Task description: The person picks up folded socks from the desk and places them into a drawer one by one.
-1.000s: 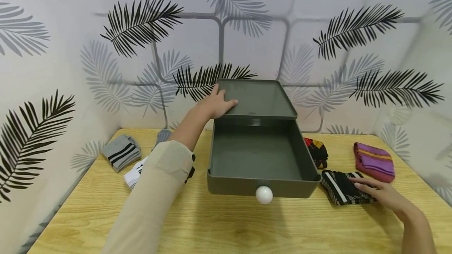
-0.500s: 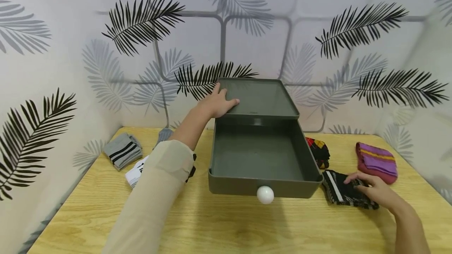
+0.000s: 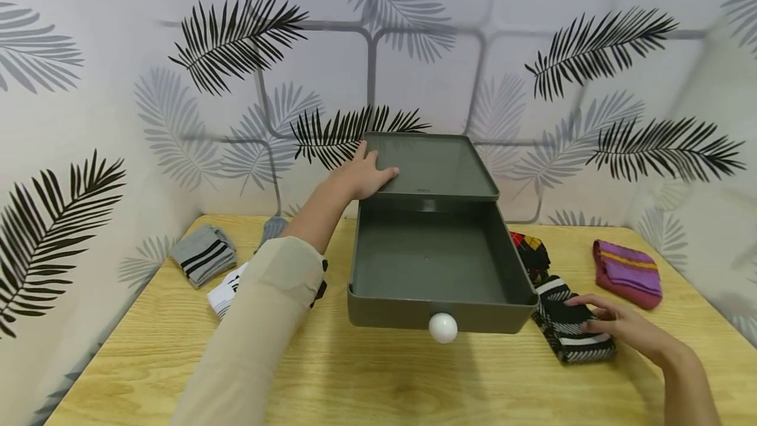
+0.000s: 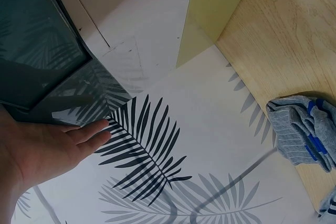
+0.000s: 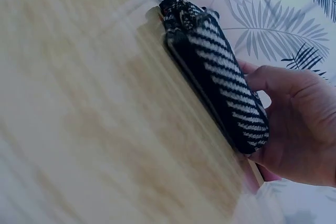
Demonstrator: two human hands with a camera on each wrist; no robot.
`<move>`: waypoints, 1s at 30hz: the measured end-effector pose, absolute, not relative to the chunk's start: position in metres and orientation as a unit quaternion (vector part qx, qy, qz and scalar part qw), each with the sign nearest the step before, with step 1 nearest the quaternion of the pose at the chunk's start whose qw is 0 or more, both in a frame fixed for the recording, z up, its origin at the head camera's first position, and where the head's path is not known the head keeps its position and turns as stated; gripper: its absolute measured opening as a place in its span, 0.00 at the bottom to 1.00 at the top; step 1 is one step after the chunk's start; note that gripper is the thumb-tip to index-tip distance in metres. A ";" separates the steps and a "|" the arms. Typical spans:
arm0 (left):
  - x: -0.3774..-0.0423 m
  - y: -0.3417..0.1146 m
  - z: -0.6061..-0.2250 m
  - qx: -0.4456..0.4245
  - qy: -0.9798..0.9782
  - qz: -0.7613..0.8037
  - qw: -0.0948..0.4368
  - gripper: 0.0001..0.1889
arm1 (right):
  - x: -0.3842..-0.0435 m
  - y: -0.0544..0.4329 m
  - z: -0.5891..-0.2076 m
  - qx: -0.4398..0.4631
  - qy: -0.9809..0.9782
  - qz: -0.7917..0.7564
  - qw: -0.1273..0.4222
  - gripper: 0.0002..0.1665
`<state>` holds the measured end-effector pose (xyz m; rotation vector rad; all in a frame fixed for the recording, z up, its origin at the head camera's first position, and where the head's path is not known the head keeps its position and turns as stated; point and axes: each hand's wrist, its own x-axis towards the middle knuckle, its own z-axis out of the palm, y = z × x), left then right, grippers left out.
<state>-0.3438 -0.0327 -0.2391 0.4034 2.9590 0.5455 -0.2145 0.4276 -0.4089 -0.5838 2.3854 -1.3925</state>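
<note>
In the head view, a grey box [image 3: 426, 261] with a white knob [image 3: 443, 327] on its front stands mid-table. Its grey lid [image 3: 437, 163] lies pushed back over the rear. My left hand [image 3: 367, 176] rests on the lid's left edge, fingers spread and fairly straight. Right of the box, my right hand [image 3: 635, 327] holds a folded pair of black-and-white patterned socks [image 3: 570, 331] by its right side. The right wrist view shows the thumb and fingers curled about the end of these socks [image 5: 226, 82], which lie close to the tabletop; some fingertips are hidden.
Red-and-yellow checked black socks [image 3: 530, 252] lie by the box's right wall, purple striped socks [image 3: 629, 275] farther right. To the left are grey striped socks [image 3: 204, 255], white socks [image 3: 225, 291] and blue-grey socks [image 3: 272, 229]. A leaf-patterned wall covering [image 3: 414, 71] rises behind the table.
The black-and-white socks have turned on the table under my right hand, their near end swinging toward me. My right hand has shifted slightly left and its fingers have curled more. My left hand stays put.
</note>
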 end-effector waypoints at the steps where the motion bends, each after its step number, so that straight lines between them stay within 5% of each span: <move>1: -0.344 -0.033 -0.239 0.132 0.973 0.180 0.053 0.38 | -0.215 0.428 -0.409 -0.199 0.825 -0.499 0.174 0.20; 10: -0.343 -0.032 -0.240 0.130 0.973 0.182 0.053 0.37 | -0.209 0.417 -0.404 -0.095 0.856 -0.481 0.165 0.22; 18: -0.343 -0.031 -0.241 0.135 0.972 0.182 0.055 0.38 | -0.209 0.418 -0.413 -0.098 0.796 -0.563 0.199 0.10; 21: -0.342 -0.031 -0.239 0.135 0.972 0.182 0.055 0.38 | -0.209 0.419 -0.414 -0.090 0.791 -0.574 0.193 0.14; 26: -0.341 -0.032 -0.238 0.134 0.972 0.183 0.053 0.38 | -0.209 0.420 -0.413 -0.110 0.782 -0.578 0.208 0.38; 30: -0.342 -0.033 -0.238 0.134 0.972 0.186 0.051 0.38 | -0.210 0.420 -0.411 -0.120 0.762 -0.586 0.248 0.37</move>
